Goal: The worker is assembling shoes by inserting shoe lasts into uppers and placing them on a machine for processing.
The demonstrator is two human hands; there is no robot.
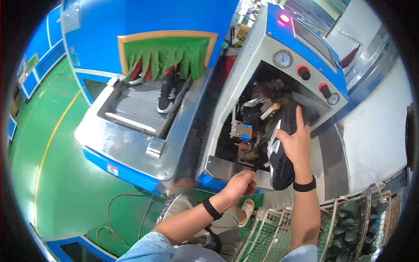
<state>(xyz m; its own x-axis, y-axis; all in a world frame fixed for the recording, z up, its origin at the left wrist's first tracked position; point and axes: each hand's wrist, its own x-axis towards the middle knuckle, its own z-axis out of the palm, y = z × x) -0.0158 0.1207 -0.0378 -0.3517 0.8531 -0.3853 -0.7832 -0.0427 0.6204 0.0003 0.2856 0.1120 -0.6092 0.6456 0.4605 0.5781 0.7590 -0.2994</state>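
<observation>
A black sneaker with white side markings (281, 157) is in my right hand (297, 142), tilted in front of the machine's dark opening. My right thumb presses on its side and the index finger stretches along it; the other fingers are hidden. Lower and to the left, my left hand (242, 185) is curled closed near the machine's front metal lip (229, 169), with no object showing in it. Inside the opening of the blue and grey machine (231, 100) are a clamp-like mechanism (244, 131), a pale block (270, 111) and dark, worn parts.
Pressure gauges (282, 58), red-ringed knobs (303, 72) and a lit red lamp (284, 18) are on the machine's panel. On the left, a conveyor (135, 102) carries another black sneaker (166, 98) out from a green fringed curtain (174, 54). A wire rack (266, 231) stands lower right; a hose (109, 214) lies on the floor.
</observation>
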